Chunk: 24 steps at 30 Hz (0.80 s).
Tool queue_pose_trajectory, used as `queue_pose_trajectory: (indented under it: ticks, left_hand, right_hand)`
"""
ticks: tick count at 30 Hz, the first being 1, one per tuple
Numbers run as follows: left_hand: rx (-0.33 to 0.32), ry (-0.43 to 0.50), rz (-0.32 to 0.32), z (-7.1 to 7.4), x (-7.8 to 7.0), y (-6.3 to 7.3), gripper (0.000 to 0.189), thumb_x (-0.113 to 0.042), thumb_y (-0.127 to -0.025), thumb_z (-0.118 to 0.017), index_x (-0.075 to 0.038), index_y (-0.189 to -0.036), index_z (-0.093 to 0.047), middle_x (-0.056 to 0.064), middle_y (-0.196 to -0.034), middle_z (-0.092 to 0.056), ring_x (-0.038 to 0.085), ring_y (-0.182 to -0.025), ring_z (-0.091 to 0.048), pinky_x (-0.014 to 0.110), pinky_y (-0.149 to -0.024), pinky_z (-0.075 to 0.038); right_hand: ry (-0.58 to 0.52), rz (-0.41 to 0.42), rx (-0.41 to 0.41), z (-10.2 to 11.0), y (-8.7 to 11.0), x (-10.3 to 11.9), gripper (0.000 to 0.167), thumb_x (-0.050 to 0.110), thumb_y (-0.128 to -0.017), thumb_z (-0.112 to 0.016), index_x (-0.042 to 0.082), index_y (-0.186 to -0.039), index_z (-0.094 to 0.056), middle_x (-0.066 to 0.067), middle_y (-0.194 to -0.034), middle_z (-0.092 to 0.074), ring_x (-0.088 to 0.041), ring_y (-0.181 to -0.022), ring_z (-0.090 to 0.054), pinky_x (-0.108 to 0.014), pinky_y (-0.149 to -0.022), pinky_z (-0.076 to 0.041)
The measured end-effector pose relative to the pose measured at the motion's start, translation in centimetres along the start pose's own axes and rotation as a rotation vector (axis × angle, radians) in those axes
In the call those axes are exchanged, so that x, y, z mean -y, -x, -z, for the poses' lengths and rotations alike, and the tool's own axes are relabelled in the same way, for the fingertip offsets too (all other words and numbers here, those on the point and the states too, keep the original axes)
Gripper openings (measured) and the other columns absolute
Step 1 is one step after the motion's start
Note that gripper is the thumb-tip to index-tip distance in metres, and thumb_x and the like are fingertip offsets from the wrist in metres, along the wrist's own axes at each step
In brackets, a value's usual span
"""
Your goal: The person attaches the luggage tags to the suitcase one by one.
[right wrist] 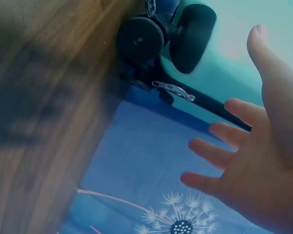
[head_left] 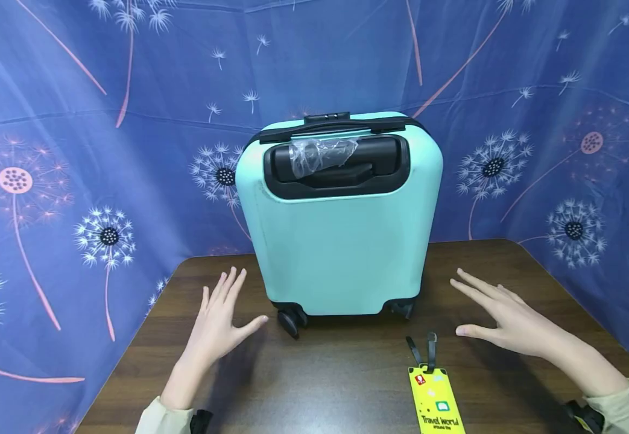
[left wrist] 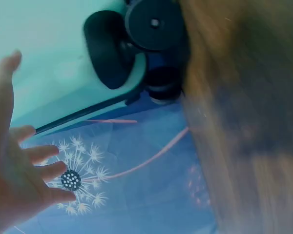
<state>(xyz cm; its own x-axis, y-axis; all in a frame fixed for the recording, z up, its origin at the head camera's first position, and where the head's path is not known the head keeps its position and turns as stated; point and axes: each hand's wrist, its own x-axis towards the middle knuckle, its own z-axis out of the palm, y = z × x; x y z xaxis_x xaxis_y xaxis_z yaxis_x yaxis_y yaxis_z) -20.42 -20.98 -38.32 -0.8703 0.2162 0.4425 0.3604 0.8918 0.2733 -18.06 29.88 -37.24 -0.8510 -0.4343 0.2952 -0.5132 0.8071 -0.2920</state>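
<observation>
A mint-green suitcase (head_left: 341, 253) stands upright on its wheels at the back of the table. Its black handle (head_left: 385, 160) lies in a recess near the top, partly wrapped in clear plastic (head_left: 319, 155). My left hand (head_left: 219, 319) hovers left of the suitcase, fingers spread and empty. To the right, my right hand (head_left: 501, 316) is held out the same way, holding nothing. A yellow luggage tag (head_left: 436, 401) with a black strap lies on the table, nearer to the right hand. Black wheels (left wrist: 154, 24) show close to the left hand in the left wrist view.
The brown wooden table (head_left: 314, 374) has its back edge just behind the suitcase. Behind it hangs a blue cloth (head_left: 325, 54) printed with dandelions, which also runs down both sides. A zipper pull (right wrist: 173, 90) hangs by the suitcase's lower edge.
</observation>
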Motion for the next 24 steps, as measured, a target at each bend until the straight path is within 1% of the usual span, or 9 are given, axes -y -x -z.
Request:
queue_pose_trajectory:
  ticks: [1, 3, 6, 8, 10, 13, 17, 20, 24]
  left_hand:
    - [-0.02, 0.056, 0.011, 0.0, -0.1, -0.3, 0.091, -0.056, -0.08, -0.065, -0.025, -0.151, -0.018, 0.01, -0.155, -0.023, 0.033, -0.142, -0.02, 0.062, -0.11, -0.014]
    - [-0.056, 0.163, 0.039, 0.2, -0.5, -0.9, 0.084, -0.049, -0.084, -0.065, -0.021, -0.15, -0.022, 0.011, -0.153, -0.028, 0.033, -0.141, -0.025, 0.059, -0.109, -0.022]
    - [-0.096, 0.324, 0.072, 0.4, -1.2, -1.8, 0.076, -0.04, -0.088, -0.064, -0.016, -0.148, -0.026, 0.012, -0.15, -0.033, 0.032, -0.138, -0.031, 0.054, -0.107, -0.03]
    - [-0.119, 0.401, 0.087, 0.6, -1.7, -2.4, 0.074, -0.037, -0.088, -0.065, -0.014, -0.148, -0.028, 0.012, -0.147, -0.037, 0.031, -0.135, -0.036, 0.053, -0.104, -0.034]
    - [-0.13, 0.466, 0.1, 0.6, -2.0, -3.0, 0.072, -0.035, -0.088, -0.065, -0.015, -0.147, -0.029, 0.012, -0.145, -0.04, 0.03, -0.133, -0.038, 0.053, -0.104, -0.035]
    - [-0.133, 0.536, 0.122, 0.4, -2.4, -3.8, 0.07, -0.034, -0.088, -0.066, -0.016, -0.146, -0.031, 0.011, -0.143, -0.042, 0.029, -0.131, -0.042, 0.05, -0.104, -0.037]
    - [-0.125, 0.579, 0.141, 0.2, -2.5, -4.6, 0.072, -0.033, -0.087, -0.068, -0.015, -0.146, -0.03, 0.01, -0.143, -0.043, 0.03, -0.129, -0.044, 0.048, -0.104, -0.038]
    - [-0.124, 0.587, 0.154, 0.2, -2.4, -5.0, 0.076, -0.032, -0.085, -0.07, -0.012, -0.146, -0.029, 0.011, -0.142, -0.043, 0.031, -0.128, -0.045, 0.048, -0.103, -0.039]
    - [-0.117, 0.627, 0.169, 0.2, -2.5, -5.7, 0.079, -0.035, -0.084, -0.07, -0.016, -0.147, -0.027, 0.009, -0.145, -0.039, 0.029, -0.128, -0.046, 0.046, -0.101, -0.041]
  right_hand:
    - [0.001, 0.0, 0.003, 0.0, -0.1, 0.1, 0.078, 0.041, -0.081, -0.071, 0.023, -0.146, -0.034, -0.008, -0.153, -0.027, -0.049, -0.126, -0.039, -0.071, -0.096, -0.021]
    - [0.008, 0.006, 0.007, -0.2, -0.1, 0.3, 0.072, 0.042, -0.081, -0.07, 0.02, -0.143, -0.04, -0.01, -0.149, -0.035, -0.047, -0.123, -0.043, -0.068, -0.09, -0.031]
    - [0.026, 0.015, -0.004, -0.7, -0.2, 0.5, 0.063, 0.043, -0.082, -0.069, 0.015, -0.135, -0.05, -0.009, -0.139, -0.047, -0.038, -0.12, -0.049, -0.059, -0.088, -0.041]
    - [0.029, 0.02, -0.005, -1.1, -0.2, 0.7, 0.056, 0.043, -0.083, -0.068, 0.013, -0.129, -0.056, -0.008, -0.132, -0.054, -0.033, -0.116, -0.054, -0.053, -0.085, -0.046]
    - [0.029, 0.016, 0.002, -1.6, -0.1, 0.8, 0.048, 0.044, -0.084, -0.067, 0.013, -0.121, -0.061, -0.005, -0.125, -0.058, -0.028, -0.11, -0.059, -0.046, -0.082, -0.05]
    - [0.012, 0.002, 0.026, -2.4, -0.1, 0.9, 0.038, 0.045, -0.085, -0.065, 0.016, -0.11, -0.066, 0.001, -0.113, -0.062, -0.023, -0.101, -0.063, -0.039, -0.077, -0.053]
    - [-0.014, -0.013, 0.083, -3.7, 0.0, 0.8, 0.036, 0.049, -0.085, -0.062, 0.018, -0.101, -0.068, 0.011, -0.099, -0.062, -0.014, -0.092, -0.064, -0.031, -0.072, -0.053]
    - [-0.074, -0.01, 0.15, -4.7, 0.1, 0.5, 0.036, 0.051, -0.085, -0.061, 0.018, -0.098, -0.069, 0.016, -0.091, -0.062, -0.004, -0.084, -0.061, -0.027, -0.067, -0.051]
    - [-0.171, 0.013, 0.223, -5.9, 0.2, 0.2, 0.032, 0.05, -0.084, -0.062, 0.021, -0.094, -0.069, 0.02, -0.085, -0.059, 0.006, -0.076, -0.054, -0.023, -0.062, -0.049]
